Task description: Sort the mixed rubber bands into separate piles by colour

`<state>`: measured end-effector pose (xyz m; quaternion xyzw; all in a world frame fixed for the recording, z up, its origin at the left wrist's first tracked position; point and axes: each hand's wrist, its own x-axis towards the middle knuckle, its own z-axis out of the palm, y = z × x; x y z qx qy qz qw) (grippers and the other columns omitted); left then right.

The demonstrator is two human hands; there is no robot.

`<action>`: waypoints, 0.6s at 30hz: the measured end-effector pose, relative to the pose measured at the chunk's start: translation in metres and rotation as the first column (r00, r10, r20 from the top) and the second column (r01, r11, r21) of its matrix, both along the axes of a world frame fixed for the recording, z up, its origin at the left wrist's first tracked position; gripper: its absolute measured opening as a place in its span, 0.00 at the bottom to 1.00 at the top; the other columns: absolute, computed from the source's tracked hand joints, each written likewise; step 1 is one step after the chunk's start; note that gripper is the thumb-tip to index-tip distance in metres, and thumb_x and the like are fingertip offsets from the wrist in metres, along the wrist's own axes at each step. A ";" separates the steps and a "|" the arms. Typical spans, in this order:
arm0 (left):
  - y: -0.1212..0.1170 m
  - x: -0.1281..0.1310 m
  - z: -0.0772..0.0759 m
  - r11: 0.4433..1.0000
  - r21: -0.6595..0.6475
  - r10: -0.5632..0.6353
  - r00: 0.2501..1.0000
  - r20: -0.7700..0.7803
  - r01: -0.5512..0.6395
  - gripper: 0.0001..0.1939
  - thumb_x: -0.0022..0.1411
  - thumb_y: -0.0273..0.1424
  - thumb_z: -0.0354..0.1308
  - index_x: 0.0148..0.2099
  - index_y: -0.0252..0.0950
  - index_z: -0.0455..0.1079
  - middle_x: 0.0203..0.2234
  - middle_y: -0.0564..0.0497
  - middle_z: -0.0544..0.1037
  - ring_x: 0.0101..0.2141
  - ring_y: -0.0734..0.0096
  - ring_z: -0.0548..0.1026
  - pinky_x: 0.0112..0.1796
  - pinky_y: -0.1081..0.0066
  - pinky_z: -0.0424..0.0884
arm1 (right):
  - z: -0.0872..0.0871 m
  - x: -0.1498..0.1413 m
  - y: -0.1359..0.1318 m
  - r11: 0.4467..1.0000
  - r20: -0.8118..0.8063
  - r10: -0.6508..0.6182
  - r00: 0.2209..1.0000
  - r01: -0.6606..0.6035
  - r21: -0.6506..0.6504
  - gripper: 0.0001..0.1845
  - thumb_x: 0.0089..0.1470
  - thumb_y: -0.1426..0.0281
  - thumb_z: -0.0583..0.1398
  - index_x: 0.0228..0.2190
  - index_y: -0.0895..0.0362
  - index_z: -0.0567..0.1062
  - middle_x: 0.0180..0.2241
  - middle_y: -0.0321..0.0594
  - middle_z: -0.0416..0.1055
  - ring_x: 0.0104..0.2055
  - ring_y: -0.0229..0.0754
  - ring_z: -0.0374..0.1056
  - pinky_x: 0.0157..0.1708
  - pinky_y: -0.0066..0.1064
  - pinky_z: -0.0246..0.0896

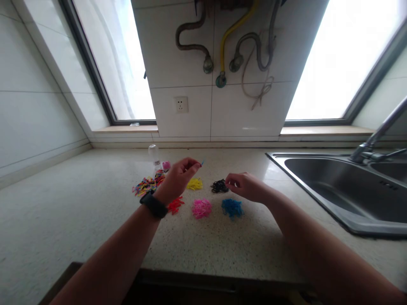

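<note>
My left hand (182, 176), with a dark watch on the wrist, is raised over the counter and pinches a small blue rubber band (202, 162) at its fingertips. My right hand (243, 185) has curled fingers beside the pile of black rubber bands (218, 186); whether anything is between them is too small to tell. Sorted piles lie around the hands: yellow bands (194, 184), red bands (176, 206), pink bands (201, 208) and blue bands (232, 208). A mixed-colour heap of bands (145, 186) lies left, partly hidden behind my left hand.
Behind the mixed heap stands a clear bottle (154, 154), next to a pink cap (166, 165). A steel sink (330, 186) with a faucet (365, 148) is set into the speckled counter (95, 228) on the right. Pipes and a socket (181, 104) are on the tiled wall.
</note>
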<state>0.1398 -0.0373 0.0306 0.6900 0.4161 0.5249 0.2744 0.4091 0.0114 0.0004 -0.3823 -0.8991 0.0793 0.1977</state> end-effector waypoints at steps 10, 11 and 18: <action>-0.014 0.040 -0.008 0.989 -0.041 -0.131 0.971 0.200 0.142 0.11 0.65 0.38 0.56 0.36 0.35 0.70 0.23 0.57 0.62 0.25 0.77 0.59 0.26 0.75 0.56 | 0.000 0.000 -0.002 1.000 0.016 0.014 1.000 -0.014 0.013 0.06 0.58 0.68 0.59 0.35 0.52 0.76 0.28 0.35 0.75 0.26 0.35 0.64 0.28 0.29 0.50; -0.016 0.038 -0.013 0.986 -0.043 -0.151 0.966 0.208 0.163 0.11 0.65 0.38 0.56 0.37 0.35 0.70 0.23 0.57 0.62 0.25 0.77 0.59 0.26 0.75 0.56 | 0.000 0.000 -0.002 1.000 0.017 0.013 1.000 -0.014 0.014 0.06 0.58 0.67 0.59 0.35 0.52 0.76 0.28 0.35 0.75 0.26 0.35 0.64 0.28 0.29 0.49; -0.025 0.032 -0.018 0.972 0.002 -0.227 0.939 0.259 0.235 0.13 0.67 0.40 0.56 0.38 0.35 0.69 0.22 0.57 0.63 0.24 0.77 0.60 0.27 0.75 0.58 | 0.000 -0.003 -0.003 1.000 0.049 0.018 0.999 -0.018 0.002 0.07 0.59 0.66 0.58 0.36 0.53 0.77 0.28 0.35 0.75 0.26 0.34 0.63 0.28 0.28 0.48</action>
